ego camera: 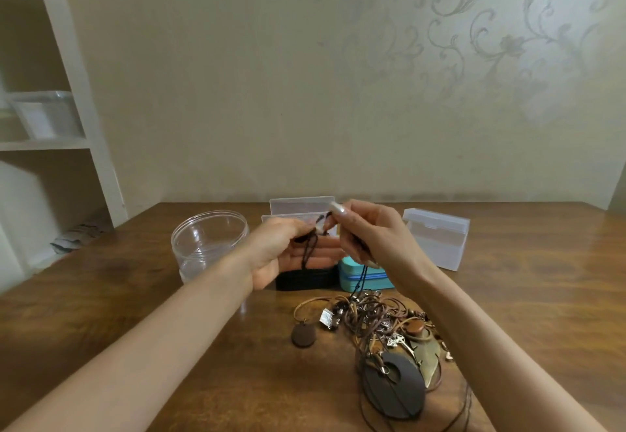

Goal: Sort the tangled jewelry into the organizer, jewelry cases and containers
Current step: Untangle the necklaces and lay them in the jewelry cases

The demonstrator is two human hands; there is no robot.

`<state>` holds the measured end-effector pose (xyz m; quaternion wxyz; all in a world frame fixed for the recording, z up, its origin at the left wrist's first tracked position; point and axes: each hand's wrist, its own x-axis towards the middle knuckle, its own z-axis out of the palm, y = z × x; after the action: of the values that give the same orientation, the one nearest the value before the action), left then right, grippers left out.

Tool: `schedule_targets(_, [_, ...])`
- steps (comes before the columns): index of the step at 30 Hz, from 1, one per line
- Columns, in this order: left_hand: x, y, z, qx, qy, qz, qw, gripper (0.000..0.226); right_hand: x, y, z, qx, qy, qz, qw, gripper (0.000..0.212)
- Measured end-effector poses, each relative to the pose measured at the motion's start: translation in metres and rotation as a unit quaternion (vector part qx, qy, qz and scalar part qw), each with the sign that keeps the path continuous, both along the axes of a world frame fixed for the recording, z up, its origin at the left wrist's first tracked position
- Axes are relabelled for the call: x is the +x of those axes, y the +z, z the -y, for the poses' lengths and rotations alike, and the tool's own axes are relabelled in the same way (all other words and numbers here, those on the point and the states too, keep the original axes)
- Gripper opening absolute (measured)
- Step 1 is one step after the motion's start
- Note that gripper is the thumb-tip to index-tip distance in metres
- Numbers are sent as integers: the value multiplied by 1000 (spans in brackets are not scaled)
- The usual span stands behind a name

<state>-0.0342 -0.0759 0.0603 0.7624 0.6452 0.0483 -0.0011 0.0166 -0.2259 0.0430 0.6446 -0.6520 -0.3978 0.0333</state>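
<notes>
A tangled pile of cord necklaces lies on the wooden table, with a large dark disc pendant in front and a small round brown pendant at its left. My left hand and my right hand are raised together above the cases, both pinching a dark cord. One strand of it hangs from my right hand down into the pile. Behind my hands stand a black case, a teal case and a clear organizer.
A clear round jar without a lid stands at the left. A frosted plastic box with a hinged lid sits at the right. White shelves holding a plastic bin rise past the table's left edge. The wall is right behind the table.
</notes>
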Motion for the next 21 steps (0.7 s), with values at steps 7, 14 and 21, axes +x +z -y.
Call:
schedule_targets(7, [9, 6, -20, -234, 30, 109, 966, 31, 0, -15, -11, -136, 22, 80, 987, 30])
schedule_targets(14, [-5, 9, -17, -130, -67, 108, 983, 13, 15, -10, -1, -20, 138, -251, 958, 37])
schedule_targets(21, [-9, 4, -5, 110, -132, -18, 985, 25, 9, -4, 2, -98, 0, -148, 984, 43])
